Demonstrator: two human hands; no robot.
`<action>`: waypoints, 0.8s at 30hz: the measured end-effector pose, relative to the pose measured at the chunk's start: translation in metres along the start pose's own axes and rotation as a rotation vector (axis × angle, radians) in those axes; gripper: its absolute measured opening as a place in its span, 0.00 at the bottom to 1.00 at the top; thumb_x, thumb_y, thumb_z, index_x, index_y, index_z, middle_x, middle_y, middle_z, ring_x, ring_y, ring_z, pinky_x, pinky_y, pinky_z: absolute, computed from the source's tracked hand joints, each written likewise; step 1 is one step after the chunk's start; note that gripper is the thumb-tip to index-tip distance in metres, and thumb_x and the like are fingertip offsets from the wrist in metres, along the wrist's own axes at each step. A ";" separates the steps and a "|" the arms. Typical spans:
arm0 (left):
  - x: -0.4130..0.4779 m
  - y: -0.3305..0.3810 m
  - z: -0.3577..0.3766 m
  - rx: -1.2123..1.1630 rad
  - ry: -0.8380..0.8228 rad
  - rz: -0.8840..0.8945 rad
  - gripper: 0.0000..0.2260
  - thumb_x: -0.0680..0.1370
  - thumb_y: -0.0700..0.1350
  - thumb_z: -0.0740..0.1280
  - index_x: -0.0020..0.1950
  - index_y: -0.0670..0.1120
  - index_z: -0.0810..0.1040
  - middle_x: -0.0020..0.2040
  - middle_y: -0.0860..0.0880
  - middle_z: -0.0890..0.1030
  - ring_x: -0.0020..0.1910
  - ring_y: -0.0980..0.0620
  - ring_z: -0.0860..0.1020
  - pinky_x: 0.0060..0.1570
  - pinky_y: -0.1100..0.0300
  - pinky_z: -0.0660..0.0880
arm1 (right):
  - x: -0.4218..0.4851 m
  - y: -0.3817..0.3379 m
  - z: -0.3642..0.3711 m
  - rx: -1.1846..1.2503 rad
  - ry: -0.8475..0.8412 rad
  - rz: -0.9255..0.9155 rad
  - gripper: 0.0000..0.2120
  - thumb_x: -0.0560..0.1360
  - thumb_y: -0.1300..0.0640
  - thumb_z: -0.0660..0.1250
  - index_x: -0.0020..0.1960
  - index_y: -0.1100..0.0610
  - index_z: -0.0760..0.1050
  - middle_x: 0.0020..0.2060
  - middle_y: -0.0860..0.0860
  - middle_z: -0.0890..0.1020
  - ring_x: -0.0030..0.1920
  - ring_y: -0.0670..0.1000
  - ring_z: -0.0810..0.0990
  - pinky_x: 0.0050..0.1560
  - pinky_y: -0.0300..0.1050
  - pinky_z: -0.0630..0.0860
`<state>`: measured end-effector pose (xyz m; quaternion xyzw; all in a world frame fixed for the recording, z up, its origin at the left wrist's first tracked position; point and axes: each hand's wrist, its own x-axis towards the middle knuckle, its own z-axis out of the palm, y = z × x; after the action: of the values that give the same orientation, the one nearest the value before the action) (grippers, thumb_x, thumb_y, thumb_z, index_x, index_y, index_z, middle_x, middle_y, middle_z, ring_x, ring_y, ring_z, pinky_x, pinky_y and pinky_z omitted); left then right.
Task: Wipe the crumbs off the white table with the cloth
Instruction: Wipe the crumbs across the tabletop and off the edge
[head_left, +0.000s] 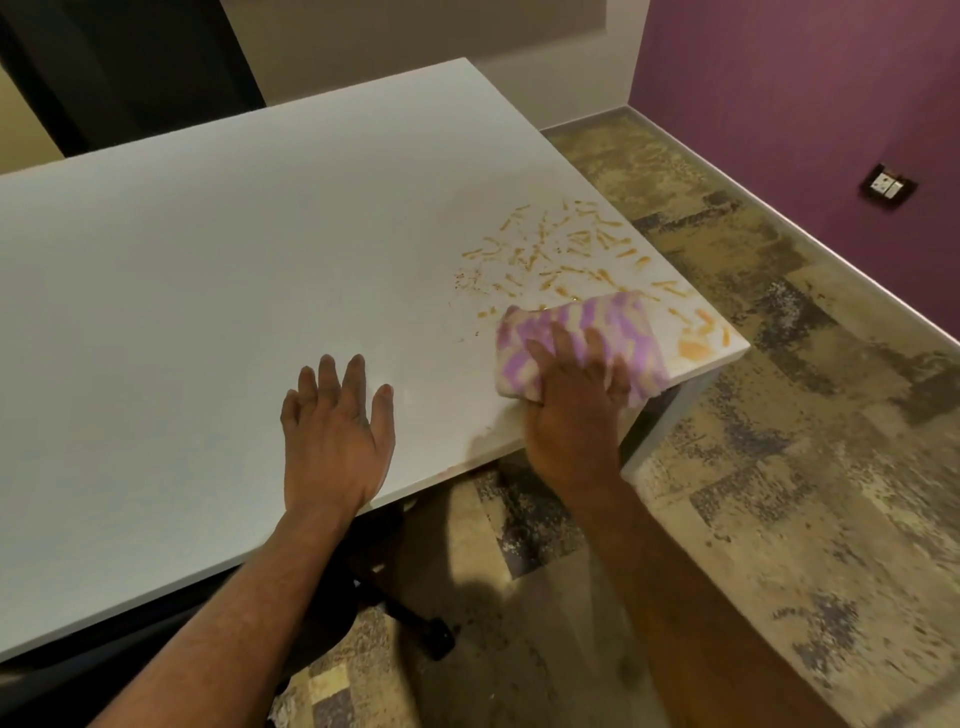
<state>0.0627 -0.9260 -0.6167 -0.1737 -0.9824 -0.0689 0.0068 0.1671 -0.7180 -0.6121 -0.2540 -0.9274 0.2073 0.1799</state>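
A white table (208, 260) fills the left and middle of the head view. Orange-brown crumbs and smears (571, 249) lie scattered over its right end, up to the near right corner. My right hand (576, 400) presses down on a folded purple-and-cream cloth (613, 322) at the table's near right edge, just below the crumbs. My left hand (337, 421) rests flat on the table with fingers spread, to the left of the cloth, holding nothing.
A mottled brown and grey floor (779, 467) spreads to the right of and below the table. A purple wall (805, 104) with a socket plate (885, 183) stands at the far right. A dark chair base (410, 618) sits under the table's near edge.
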 end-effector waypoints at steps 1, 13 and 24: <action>0.000 0.000 0.000 -0.004 0.000 -0.001 0.31 0.85 0.61 0.42 0.83 0.47 0.59 0.83 0.39 0.60 0.82 0.36 0.56 0.81 0.40 0.54 | -0.004 -0.013 0.006 -0.002 -0.010 -0.029 0.31 0.76 0.62 0.68 0.77 0.49 0.69 0.81 0.48 0.64 0.83 0.58 0.53 0.80 0.64 0.42; 0.000 -0.001 -0.001 -0.035 0.016 -0.001 0.30 0.85 0.61 0.43 0.82 0.48 0.60 0.83 0.40 0.61 0.82 0.38 0.57 0.80 0.39 0.55 | -0.032 0.018 -0.006 0.066 -0.102 -0.257 0.29 0.75 0.61 0.67 0.75 0.49 0.72 0.79 0.48 0.68 0.83 0.56 0.54 0.81 0.67 0.44; 0.002 -0.001 0.000 -0.034 0.044 -0.042 0.28 0.86 0.58 0.45 0.81 0.46 0.63 0.81 0.39 0.65 0.80 0.36 0.60 0.78 0.38 0.58 | -0.063 -0.045 0.024 0.099 -0.098 -0.338 0.35 0.70 0.66 0.59 0.76 0.52 0.69 0.81 0.48 0.64 0.83 0.58 0.51 0.82 0.63 0.43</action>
<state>0.0601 -0.9260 -0.6163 -0.1513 -0.9841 -0.0893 0.0241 0.1898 -0.7948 -0.6260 -0.0749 -0.9533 0.2314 0.1792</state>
